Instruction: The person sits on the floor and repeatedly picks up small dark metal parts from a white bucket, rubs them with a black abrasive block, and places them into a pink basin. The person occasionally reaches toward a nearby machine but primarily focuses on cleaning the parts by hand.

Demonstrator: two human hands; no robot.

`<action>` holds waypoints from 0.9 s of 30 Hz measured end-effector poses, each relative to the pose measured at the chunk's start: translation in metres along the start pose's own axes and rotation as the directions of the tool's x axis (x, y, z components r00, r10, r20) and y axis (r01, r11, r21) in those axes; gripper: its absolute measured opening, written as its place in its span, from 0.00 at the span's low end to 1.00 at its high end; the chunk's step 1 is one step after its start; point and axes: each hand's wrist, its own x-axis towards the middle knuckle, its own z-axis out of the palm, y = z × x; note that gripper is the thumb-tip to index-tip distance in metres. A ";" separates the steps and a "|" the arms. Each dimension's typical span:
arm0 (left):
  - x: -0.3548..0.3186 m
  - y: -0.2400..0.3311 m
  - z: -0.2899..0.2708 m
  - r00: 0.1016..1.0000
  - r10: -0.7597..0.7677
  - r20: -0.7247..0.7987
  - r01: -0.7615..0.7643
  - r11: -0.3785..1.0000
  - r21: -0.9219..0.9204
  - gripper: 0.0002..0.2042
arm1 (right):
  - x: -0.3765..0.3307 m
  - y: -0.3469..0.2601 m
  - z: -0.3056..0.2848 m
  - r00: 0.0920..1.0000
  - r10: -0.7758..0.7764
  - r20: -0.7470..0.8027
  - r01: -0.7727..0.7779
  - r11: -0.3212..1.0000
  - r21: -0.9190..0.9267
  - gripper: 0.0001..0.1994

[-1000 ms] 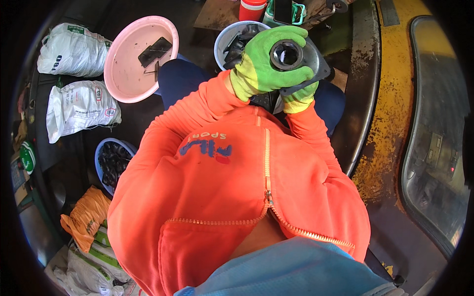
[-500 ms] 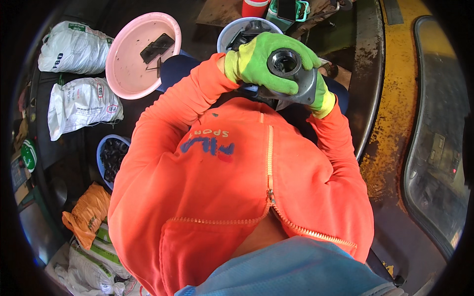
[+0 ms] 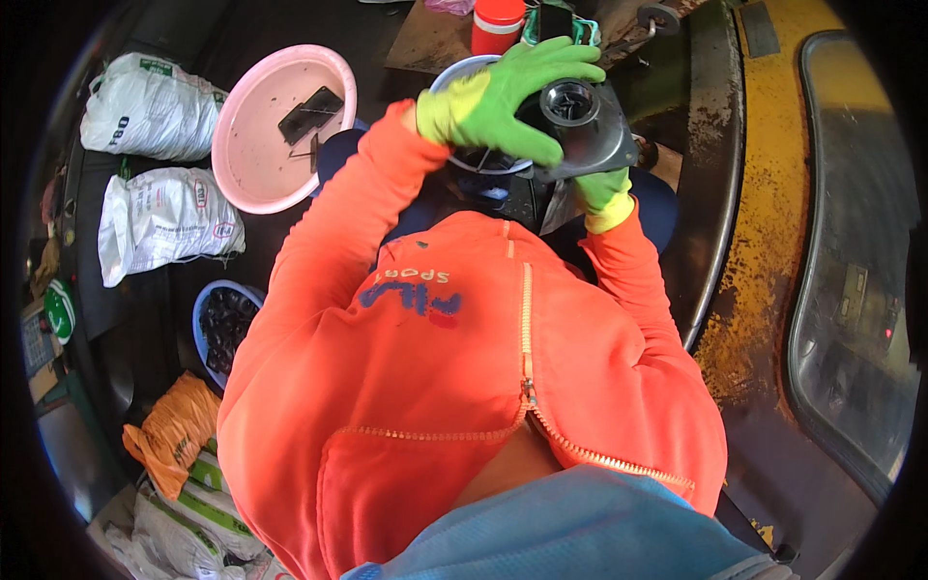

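Note:
Both of my hands wear green gloves and hold a dark grey metal part (image 3: 592,135) with a flat flange and a round hub with a hole in the middle. My left hand (image 3: 510,101) lies over the part's left side and top. My right hand (image 3: 603,188) grips it from underneath, mostly hidden by the flange. The part is held above a pale blue bowl (image 3: 454,77) whose contents are hidden. My orange zip jacket fills the middle of the view.
A pink basin (image 3: 253,174) with a small dark plate stands at the upper left. White sacks (image 3: 159,217) lie left of it. A blue bowl (image 3: 208,311) of dark parts sits lower left. An orange-red can (image 3: 498,24) stands at the top. A worn yellow machine body (image 3: 773,251) runs along the right.
My hands have carried the metal part up and slightly to the right, away from my chest, and tilted it so the hub faces more upward.

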 end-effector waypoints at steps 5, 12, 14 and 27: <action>-0.012 0.016 0.050 0.837 0.000 -0.547 -0.048 0.996 -0.075 0.24 | -0.011 -0.002 0.012 0.967 0.252 0.032 -0.249 0.916 0.314 0.22; -0.017 0.016 0.036 0.929 0.058 -0.365 -0.197 0.913 -0.357 0.21 | -0.015 -0.002 0.004 0.948 0.202 0.245 -0.295 0.848 0.440 0.23; -0.019 0.020 0.032 0.946 0.018 -0.325 -0.162 0.891 -0.423 0.21 | -0.013 -0.007 -0.004 0.976 0.123 0.181 -0.158 0.969 0.192 0.24; -0.020 0.012 0.021 0.967 0.254 0.000 -0.192 0.732 -0.653 0.20 | -0.034 0.004 -0.015 0.893 -0.164 0.420 0.179 0.984 0.005 0.31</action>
